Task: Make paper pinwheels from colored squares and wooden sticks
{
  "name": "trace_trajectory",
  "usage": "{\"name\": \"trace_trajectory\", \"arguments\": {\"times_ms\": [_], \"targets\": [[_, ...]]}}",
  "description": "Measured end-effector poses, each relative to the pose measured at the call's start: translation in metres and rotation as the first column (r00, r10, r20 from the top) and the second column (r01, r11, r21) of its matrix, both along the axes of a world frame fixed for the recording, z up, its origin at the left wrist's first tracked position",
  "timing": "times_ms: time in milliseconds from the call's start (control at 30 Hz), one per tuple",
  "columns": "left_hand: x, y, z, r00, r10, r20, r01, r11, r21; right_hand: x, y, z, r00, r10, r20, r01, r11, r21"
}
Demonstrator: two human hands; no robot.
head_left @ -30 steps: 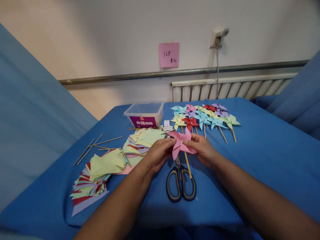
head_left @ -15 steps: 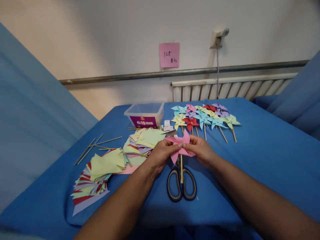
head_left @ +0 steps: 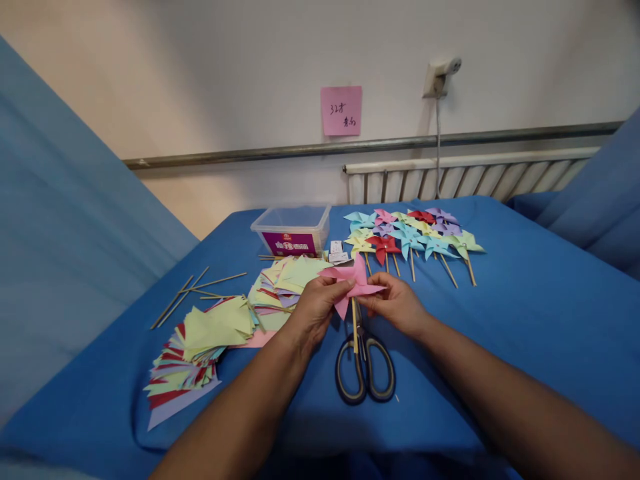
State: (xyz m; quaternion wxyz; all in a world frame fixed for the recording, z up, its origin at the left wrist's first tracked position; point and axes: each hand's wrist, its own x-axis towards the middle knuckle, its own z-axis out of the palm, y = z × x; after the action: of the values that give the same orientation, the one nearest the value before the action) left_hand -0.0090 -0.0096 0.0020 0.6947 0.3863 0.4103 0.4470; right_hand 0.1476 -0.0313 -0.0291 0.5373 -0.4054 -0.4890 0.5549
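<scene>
A pale, off-white wall (head_left: 225, 73) fills the top of the scene, with a pink sticky note (head_left: 341, 111) bearing handwriting stuck near its middle and a white wall socket (head_left: 440, 72) to the right, a cable hanging down from it. A grey metal rail (head_left: 350, 144) runs across the wall, and below it on the right stands a white ribbed radiator (head_left: 465, 179). In front lies a table draped in blue cloth (head_left: 540, 300), with more blue fabric (head_left: 65, 233) rising at the left and right edges under soft, even light.
</scene>
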Motion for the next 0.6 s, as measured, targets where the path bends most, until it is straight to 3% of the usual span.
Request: {"name": "trace_trajectory", "arguments": {"times_ms": [233,433,600], "targets": [[0.0013,-0.0004,0.0006,0.999,0.024,0.028,-0.024,1.000,-0.013,0.0026,0.0015,-0.0022,0.999,0.031,0.030,-0.031,0.999,0.019],[0.0027,0.0003,-0.0027,0.999,0.042,0.017,-0.042,0.999,0.001,-0.0011,-0.0024,-0.0031,0.991,-0.104,0.088,0.091,0.985,0.144],[0.0032,0.0008,-0.0024,0.998,0.047,0.032,-0.047,0.999,0.001,0.0019,0.0006,-0.0065,0.977,-0.125,0.170,0.101,0.985,0.140]]}}
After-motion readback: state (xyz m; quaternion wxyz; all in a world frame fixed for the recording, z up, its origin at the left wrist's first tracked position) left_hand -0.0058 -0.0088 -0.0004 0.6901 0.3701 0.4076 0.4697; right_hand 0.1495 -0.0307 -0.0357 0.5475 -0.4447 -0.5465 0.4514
